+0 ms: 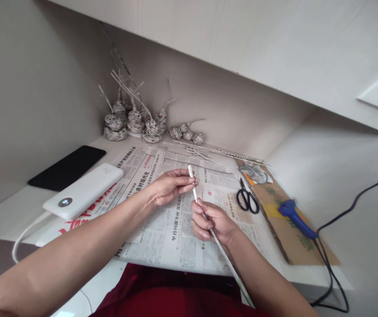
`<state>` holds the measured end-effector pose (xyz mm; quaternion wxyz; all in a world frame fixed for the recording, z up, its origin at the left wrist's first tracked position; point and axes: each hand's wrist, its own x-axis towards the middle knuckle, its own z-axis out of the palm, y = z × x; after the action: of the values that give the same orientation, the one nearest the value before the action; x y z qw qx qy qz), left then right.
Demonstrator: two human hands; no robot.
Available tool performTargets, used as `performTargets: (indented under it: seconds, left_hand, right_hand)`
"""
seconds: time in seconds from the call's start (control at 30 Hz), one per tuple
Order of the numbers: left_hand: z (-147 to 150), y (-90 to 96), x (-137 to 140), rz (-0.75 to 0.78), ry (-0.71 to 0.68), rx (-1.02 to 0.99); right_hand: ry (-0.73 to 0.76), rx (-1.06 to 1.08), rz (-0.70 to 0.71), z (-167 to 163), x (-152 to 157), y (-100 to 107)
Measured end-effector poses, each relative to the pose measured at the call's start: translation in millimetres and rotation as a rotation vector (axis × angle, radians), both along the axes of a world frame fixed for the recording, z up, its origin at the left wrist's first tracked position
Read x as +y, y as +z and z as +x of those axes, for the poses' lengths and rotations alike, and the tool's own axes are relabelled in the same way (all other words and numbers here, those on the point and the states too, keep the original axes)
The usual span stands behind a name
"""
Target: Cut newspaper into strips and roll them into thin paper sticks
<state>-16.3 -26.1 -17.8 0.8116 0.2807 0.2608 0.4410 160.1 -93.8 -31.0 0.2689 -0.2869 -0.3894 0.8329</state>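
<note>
A long, thin rolled paper stick (223, 253) slants from the middle of the desk down toward my body. Close to its upper end, my left hand (174, 187) pinches it between thumb and fingers. Just below, my right hand (213, 222) has its fingers curled round the same stick. The stick's white tip pokes up above my left fingertips. Both hands are over newspaper sheets (182, 246) spread on the desk. Black-handled scissors (248, 200) lie to the right of my hands.
Several woven paper gourd shapes (151, 131) stand at the back left, with small woven balls (198, 138) beside them. Thin paper sticks (228, 154) lie behind. A blue glue gun (297, 218) rests on cardboard (284, 237) at right. A white power bank (83, 189) and black phone (68, 167) lie left.
</note>
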Motion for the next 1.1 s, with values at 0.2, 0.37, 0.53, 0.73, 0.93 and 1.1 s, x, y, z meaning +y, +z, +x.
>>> performTargets:
  seconds: [0.2, 0.37, 0.53, 0.73, 0.93, 1.1]
  left_hand:
    - [0.1, 2.5, -1.4, -0.032, 0.033, 0.017]
    - [1.6, 2.8, -1.5, -0.042, 0.051, 0.022]
    - [5.1, 1.8, -4.5, -0.049, 0.054, 0.033]
    - [6.1, -3.1, -3.4, -0.044, 0.042, 0.026]
    - [6.5, -3.6, -3.4, -0.044, 0.026, 0.024]
    - [8.1, -3.4, -3.4, -0.062, 0.058, 0.070]
  right_hand:
    - [-0.093, -0.195, 0.135, -2.3, -0.9, 1.8]
    - [-0.505, -0.678, 0.620, -2.3, 13.7, 19.3]
    - [-0.674, -0.836, 0.896, -14.3, 38.5, 31.7]
    - [-0.720, -0.962, 0.925, -22.2, 56.0, 26.8]
    - [-0.706, -0.649, 0.693, -18.6, 59.9, 18.9]
    - [-0.729, -0.558, 0.641, -21.3, 59.3, 15.5]
